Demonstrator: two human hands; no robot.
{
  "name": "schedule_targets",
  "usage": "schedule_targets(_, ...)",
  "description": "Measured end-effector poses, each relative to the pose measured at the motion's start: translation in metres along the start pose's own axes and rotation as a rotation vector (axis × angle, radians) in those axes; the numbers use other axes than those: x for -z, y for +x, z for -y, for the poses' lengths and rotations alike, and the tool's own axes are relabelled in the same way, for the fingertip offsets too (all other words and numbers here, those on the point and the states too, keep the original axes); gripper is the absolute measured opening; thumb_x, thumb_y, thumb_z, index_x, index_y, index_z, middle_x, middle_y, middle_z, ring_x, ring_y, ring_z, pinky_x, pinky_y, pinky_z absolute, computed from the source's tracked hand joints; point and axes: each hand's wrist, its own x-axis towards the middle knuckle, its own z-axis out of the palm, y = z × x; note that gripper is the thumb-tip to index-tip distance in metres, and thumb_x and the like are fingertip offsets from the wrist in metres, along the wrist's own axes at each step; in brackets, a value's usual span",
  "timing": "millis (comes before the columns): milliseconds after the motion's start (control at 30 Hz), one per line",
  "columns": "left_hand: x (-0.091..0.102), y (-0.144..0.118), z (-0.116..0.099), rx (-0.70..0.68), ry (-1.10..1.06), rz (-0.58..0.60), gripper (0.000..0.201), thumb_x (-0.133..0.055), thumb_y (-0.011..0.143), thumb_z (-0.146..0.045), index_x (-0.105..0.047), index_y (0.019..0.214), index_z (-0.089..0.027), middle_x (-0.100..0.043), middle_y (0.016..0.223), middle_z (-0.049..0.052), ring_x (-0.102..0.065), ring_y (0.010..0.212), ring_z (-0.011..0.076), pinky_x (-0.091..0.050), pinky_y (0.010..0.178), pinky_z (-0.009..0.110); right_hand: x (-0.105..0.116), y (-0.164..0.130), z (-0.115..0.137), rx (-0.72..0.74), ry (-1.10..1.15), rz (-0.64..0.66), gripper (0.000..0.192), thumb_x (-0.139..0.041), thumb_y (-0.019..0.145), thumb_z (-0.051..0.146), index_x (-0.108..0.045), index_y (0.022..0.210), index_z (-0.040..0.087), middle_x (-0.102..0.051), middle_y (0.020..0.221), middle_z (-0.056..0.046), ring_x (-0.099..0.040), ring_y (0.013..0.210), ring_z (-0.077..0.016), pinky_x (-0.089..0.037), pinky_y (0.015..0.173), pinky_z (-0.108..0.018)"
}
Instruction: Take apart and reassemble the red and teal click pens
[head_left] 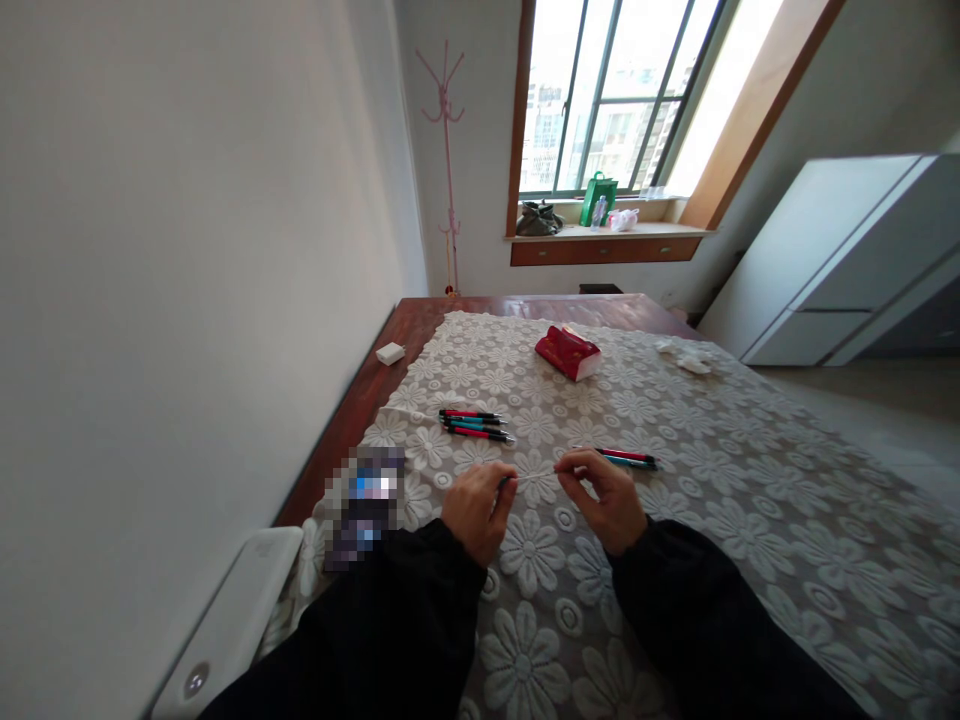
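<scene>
My left hand (476,505) and my right hand (606,495) hover close together over a lace cloth with a flower pattern (675,480). Between them they hold a thin pen (534,474), each hand pinching one end; most of it is hidden by the fingers. Just past my right hand lie two red and teal pens (628,458). A group of several similar pens (475,423) lies farther away, ahead of my left hand. Both sleeves are black.
A red packet (568,352) lies near the far end of the cloth. A small white box (390,352) sits on the dark wooden edge (352,420) at left. Crumpled white tissue (686,358) is at far right. A white device (232,620) lies near left.
</scene>
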Motion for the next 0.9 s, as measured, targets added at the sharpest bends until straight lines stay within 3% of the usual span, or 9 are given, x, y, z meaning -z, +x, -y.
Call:
schedule_targets(433, 0.0, 0.0, 0.001, -0.027, 0.027, 0.02, 0.016, -0.043, 0.097, -0.027, -0.058, 0.098, -0.022, -0.067, 0.093, 0.002, -0.059, 0.089, 0.0198, -0.044, 0.08, 0.033, -0.005, 0.0, 0.003, 0.04, -0.056, 0.048, 0.007, -0.055, 0.088, 0.021, -0.061, 0.086, 0.02, -0.061, 0.08, -0.004, -0.058, 0.07, -0.0171, -0.048, 0.063, -0.031)
schedule_targets(667, 0.001, 0.0, -0.001, -0.081, 0.056, 0.069, 0.015, -0.046, 0.096, -0.028, -0.06, 0.098, -0.022, -0.069, 0.093, 0.002, -0.06, 0.087, 0.0201, -0.045, 0.078, 0.034, -0.01, -0.007, 0.001, 0.075, -0.093, 0.144, 0.008, -0.055, 0.09, 0.02, -0.063, 0.088, 0.021, -0.062, 0.082, -0.004, -0.056, 0.066, -0.016, -0.047, 0.061, -0.03)
schedule_targets(900, -0.001, -0.001, -0.001, -0.131, 0.047, 0.082, 0.013, -0.049, 0.095, -0.025, -0.059, 0.102, -0.021, -0.07, 0.096, 0.002, -0.061, 0.088, 0.0202, -0.047, 0.078, 0.033, -0.012, -0.008, 0.001, 0.09, -0.088, 0.138, 0.008, -0.054, 0.09, 0.019, -0.062, 0.088, 0.021, -0.063, 0.082, -0.004, -0.058, 0.067, -0.0161, -0.048, 0.062, -0.03)
